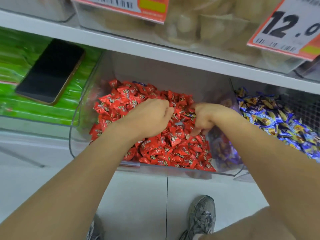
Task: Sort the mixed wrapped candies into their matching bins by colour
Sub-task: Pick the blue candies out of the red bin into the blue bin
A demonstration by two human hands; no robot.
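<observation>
Shop shelf seen from above, with both of the person's forearms reaching into the middle clear bin (74,135) at the centre of the frame. This bin holds a heap of red wrapped candies (173,149). The left hand (149,116) lies knuckles-up on the heap, its fingers curled down into the candies; whether it holds one cannot be told. The right hand (206,116), just beside it, has its fingers bent down into the red heap near the bin's right wall; a dark blue wrapper (190,116) shows between the two hands, touching the right hand's fingers, but a firm pinch cannot be confirmed.

At the right of the frame a neighbouring bin holds blue wrapped candies (277,122) printed in yellow. At the left, green packets (52,110) fill another clear bin, and a dark phone (50,71) lies flat on top of them. Along the top, an upper shelf (155,52) carries clear boxes of pale goods and two orange price tags (285,26). At the bottom, a grey sneaker (202,217) stands on the pale tiled floor (138,196).
</observation>
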